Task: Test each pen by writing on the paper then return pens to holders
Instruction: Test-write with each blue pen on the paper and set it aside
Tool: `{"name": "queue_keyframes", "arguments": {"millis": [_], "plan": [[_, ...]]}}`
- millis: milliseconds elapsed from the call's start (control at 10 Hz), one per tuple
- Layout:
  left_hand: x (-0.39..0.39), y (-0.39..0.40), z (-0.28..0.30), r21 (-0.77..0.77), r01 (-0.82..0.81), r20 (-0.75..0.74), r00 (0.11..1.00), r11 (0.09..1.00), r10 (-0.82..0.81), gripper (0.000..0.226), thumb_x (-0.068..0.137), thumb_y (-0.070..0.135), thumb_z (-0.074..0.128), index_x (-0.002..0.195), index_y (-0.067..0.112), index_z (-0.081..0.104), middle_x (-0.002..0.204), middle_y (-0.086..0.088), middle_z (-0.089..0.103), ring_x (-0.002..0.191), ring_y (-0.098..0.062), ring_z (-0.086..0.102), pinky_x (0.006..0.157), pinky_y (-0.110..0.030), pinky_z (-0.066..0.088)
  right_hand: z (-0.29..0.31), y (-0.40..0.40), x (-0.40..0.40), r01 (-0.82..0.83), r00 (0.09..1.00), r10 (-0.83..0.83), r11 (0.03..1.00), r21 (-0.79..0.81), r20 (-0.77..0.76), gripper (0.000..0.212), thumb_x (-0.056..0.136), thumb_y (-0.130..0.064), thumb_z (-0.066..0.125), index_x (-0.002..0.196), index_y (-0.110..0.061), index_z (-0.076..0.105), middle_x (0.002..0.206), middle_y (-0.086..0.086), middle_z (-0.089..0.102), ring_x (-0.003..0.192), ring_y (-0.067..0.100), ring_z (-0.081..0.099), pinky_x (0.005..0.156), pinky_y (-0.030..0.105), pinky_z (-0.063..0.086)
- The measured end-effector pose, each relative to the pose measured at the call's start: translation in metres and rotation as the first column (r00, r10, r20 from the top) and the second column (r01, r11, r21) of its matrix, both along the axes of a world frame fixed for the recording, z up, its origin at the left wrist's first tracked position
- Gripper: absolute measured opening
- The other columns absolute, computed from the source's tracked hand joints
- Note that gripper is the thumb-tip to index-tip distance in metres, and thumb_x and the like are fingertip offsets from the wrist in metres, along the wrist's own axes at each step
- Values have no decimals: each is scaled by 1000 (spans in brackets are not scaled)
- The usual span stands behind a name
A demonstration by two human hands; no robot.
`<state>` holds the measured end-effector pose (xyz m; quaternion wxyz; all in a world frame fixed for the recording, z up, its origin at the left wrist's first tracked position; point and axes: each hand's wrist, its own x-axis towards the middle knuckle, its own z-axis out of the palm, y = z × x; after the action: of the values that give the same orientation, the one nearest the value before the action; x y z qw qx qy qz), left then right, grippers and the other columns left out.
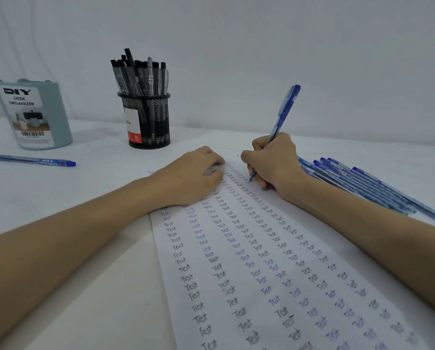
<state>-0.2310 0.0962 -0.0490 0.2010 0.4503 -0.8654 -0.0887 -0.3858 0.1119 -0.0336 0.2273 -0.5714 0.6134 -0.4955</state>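
Pinching a blue pen [282, 114] tip-down, the right hand [274, 165] is caught mid-test on the paper [249, 274], steadied by the left hand [193, 173], apparently flat-fingered; next, the grey-blue organizer [32, 114] must be reached.

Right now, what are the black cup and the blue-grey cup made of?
The black pen cup looks like metal wire mesh: you can see pens through its holes. The blue-grey organizer seems to be smooth matte plastic, solid-walled, though its paper label hides much of it.
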Motion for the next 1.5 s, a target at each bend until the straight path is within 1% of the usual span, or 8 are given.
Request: {"name": "queue_keyframes", "arguments": {"millis": [400, 600, 800, 900, 1000, 1100, 1400, 1500], "plan": [[0, 0, 1, -3, 8, 2, 1000, 1000, -8, 39, 99, 28, 37, 135, 16, 46, 136, 4, 43, 123, -10, 41, 97, -16, 27, -1, -2, 0, 35, 999, -35, 999, -12, -9, 41, 72, 7, 50, 51, -16, 24, 63, 14, 38, 27, 14, 25, 34, 14, 24], [2, -1, 0, 3, 7, -20, 1000, 1000, -7, 38, 99, 28, 39, 133, 17, 48, 134, 4, 45, 123, -11, 42, 100, -19, 28, 5, -1, -6, 44, 969, -62, 996, 81, 240, 28, 79, -6, 63, 63, -10, 39, 53, 11, 47, 26, 12, 26, 37, 14, 20], [2, 0, 0, 4, 9, -20, 1000, 1000, -9, 37, 98, 27, 40, 132, 17, 49, 133, 4, 46, 122, -11, 42, 96, -15, 26, 22, -1, -9, 41, 992, -53, 993, 109, 117, 29, 95, -36, 50, 80, -13, 41, 56, 3, 42, 31, 10, 35, 39, 16, 27], [3, 0, 0, 2, 11, -20, 1000, 1000, -11, 36, 98, 27, 41, 131, 17, 50, 132, 4, 47, 121, -11, 43, 96, -16, 27, 26, 7, -11, -57, 990, 35, 986, 157, 140, 32, 100, -35, 39, 82, -13, 52, 39, 1, 45, 33, 11, 39, 45, 21, 31], [2, 0, 1, -9, 13, -18, 1000, 1000, -13, 35, 98, 26, 41, 130, 16, 51, 131, 2, 47, 120, -11, 44, 96, -16, 27, 31, 14, -11, -139, 987, 122, 973, 184, 102, 24, 98, -19, 44, 86, -8, 62, 54, 4, 49, 47, 16, 45, 54, 23, 41], [2, 0, 1, -6, 14, -11, 1000, 1000, -14, 35, 98, 26, 41, 130, 16, 51, 131, 2, 48, 119, -12, 44, 96, -17, 28, 39, 17, -10, -171, 984, 161, 972, 161, 71, 23, 96, -20, 49, 97, -7, 67, 61, 1, 37, 44, 15, 35, 43, 20, 33], [3, -1, 0, -11, 23, -19, 1000, 1000, -23, 36, 98, 26, 41, 131, 15, 51, 132, 3, 47, 119, -10, 44, 93, -14, 27, 27, 5, -28, 3, 950, 1, 1000, 14, -312, 33, 93, -30, 55, 98, -1, 70, 55, 2, 50, 55, 16, 36, 60, 27, 31], [3, -1, 0, -8, 25, -17, 1000, 1000, -25, 36, 98, 26, 40, 131, 16, 50, 132, 3, 46, 119, -10, 44, 92, -14, 26, 33, 0, -50, 46, 948, -16, 995, 85, -317, 31, 91, -23, 57, 94, 5, 68, 46, 1, 44, 41, 13, 36, 58, 26, 34]]}}
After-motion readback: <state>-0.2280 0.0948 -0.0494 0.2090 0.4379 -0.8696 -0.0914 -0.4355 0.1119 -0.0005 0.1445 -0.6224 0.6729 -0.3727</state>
